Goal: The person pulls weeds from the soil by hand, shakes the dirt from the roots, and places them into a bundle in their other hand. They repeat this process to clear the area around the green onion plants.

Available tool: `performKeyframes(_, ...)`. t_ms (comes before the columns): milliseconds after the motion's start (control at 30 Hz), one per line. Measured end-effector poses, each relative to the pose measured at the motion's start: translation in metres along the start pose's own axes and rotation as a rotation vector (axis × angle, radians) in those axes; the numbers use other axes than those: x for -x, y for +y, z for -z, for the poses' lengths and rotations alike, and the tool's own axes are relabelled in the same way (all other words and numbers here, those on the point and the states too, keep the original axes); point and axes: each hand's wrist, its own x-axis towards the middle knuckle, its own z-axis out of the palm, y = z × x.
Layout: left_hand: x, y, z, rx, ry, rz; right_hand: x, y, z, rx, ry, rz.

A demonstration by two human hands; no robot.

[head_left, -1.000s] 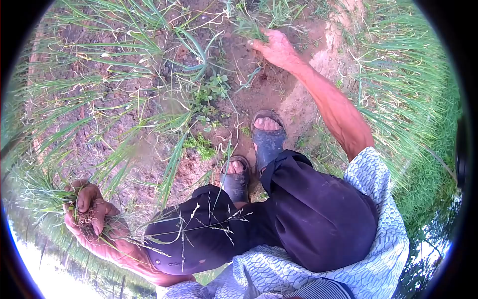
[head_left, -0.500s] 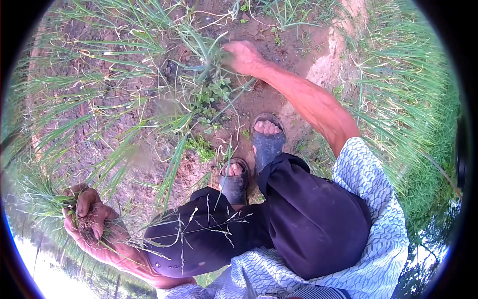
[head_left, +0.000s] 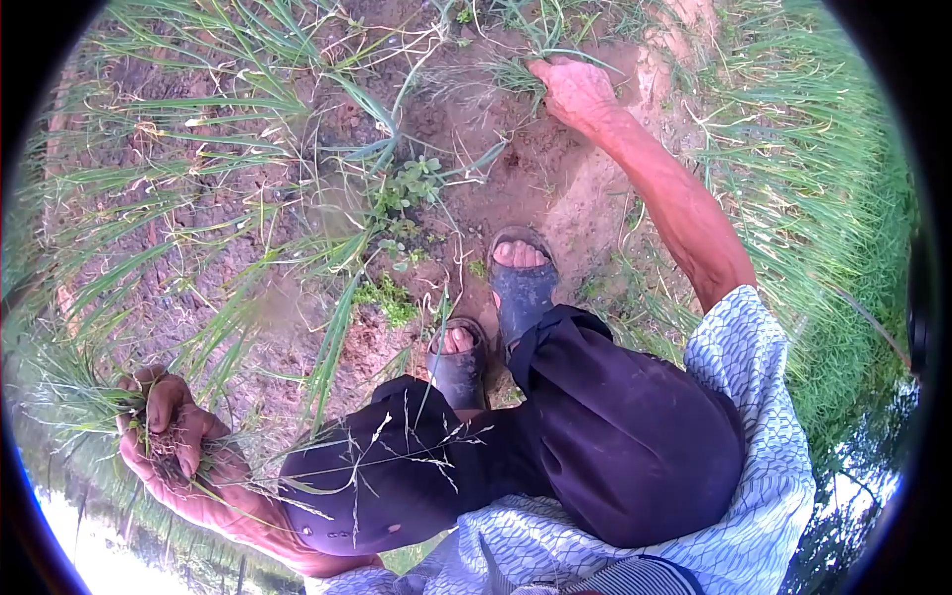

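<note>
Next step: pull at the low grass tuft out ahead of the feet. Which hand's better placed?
Right, I'd say. The right hand is stretched out with its fingers at the grass tuft. The left hand is far off beside the knee, curled round a rooted clump.

Matt dark cloth trousers (head_left: 635,446), patterned light cloth shirt (head_left: 749,367), scuffed dull dark sandals (head_left: 524,297), rough soil (head_left: 585,188)

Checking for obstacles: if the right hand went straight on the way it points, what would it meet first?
Most likely the tuft of fine grass, which shows right by the fingertips of the right hand. Depth is hard to judge, and whether the fingers grip it is unclear.
</note>
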Motion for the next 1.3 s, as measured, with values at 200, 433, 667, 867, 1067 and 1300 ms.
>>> performKeyframes(200, 0.01, 0.012, 0.002, -0.014, 0.012, -0.014, -0.03, -0.017, 0.007, 0.219, -0.28, 0.005)
performKeyframes(433, 0.022, 0.023, 0.002, 0.102, 0.006, -0.041, -0.032, -0.016, 0.015, 0.254, -0.304, 0.007)
performKeyframes(667, 0.032, 0.034, 0.002, 0.075, 0.017, -0.083, -0.047, -0.017, 0.002, 0.269, -0.353, -0.028)
performKeyframes(867, 0.04, 0.044, 0.015, 0.203, 0.014, 0.031, -0.028, 0.017, 0.008, -0.139, -0.604, -0.141)
performKeyframes(1067, 0.049, 0.045, 0.041, 0.219, 0.066, 0.0, 0.032, -0.022, 0.087, -0.551, -0.907, -0.376)
performKeyframes(1300, 0.055, 0.053, 0.092, 0.213, 0.14, -0.036, 0.082, -0.105, 0.061, -0.471, -0.809, 0.262)
